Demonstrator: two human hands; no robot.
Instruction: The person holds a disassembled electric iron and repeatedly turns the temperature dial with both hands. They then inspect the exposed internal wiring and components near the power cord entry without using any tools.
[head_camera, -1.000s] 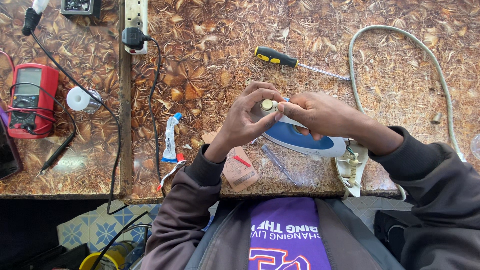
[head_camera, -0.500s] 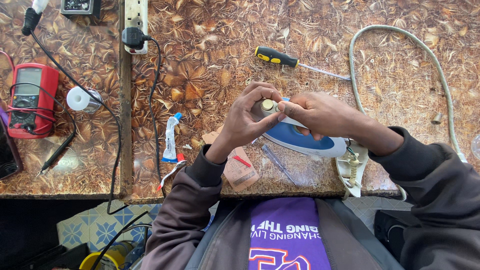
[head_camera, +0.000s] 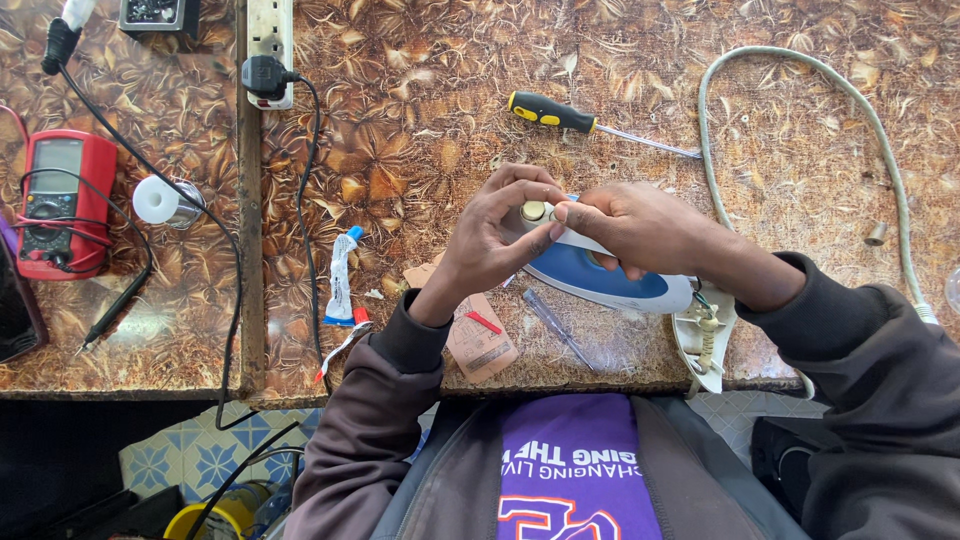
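Note:
A blue and white clothes iron (head_camera: 600, 277) lies on the brown patterned table (head_camera: 420, 120) in front of me. My right hand (head_camera: 635, 228) rests over its top and grips the body. My left hand (head_camera: 492, 240) pinches a small round brass-coloured knob (head_camera: 534, 211) at the iron's front end, fingers closed around it. The iron's grey cord (head_camera: 800, 70) loops away to the right. Its open rear end with bare terminals (head_camera: 705, 335) hangs at the table's near edge.
A yellow-and-black screwdriver (head_camera: 560, 115) lies beyond the iron. A small tube (head_camera: 341, 275), a cardboard scrap (head_camera: 480, 340) and a clear pen-like tool (head_camera: 560, 330) sit near my left arm. A red multimeter (head_camera: 55, 200), white tape roll (head_camera: 157, 200) and power strip (head_camera: 268, 40) are at left.

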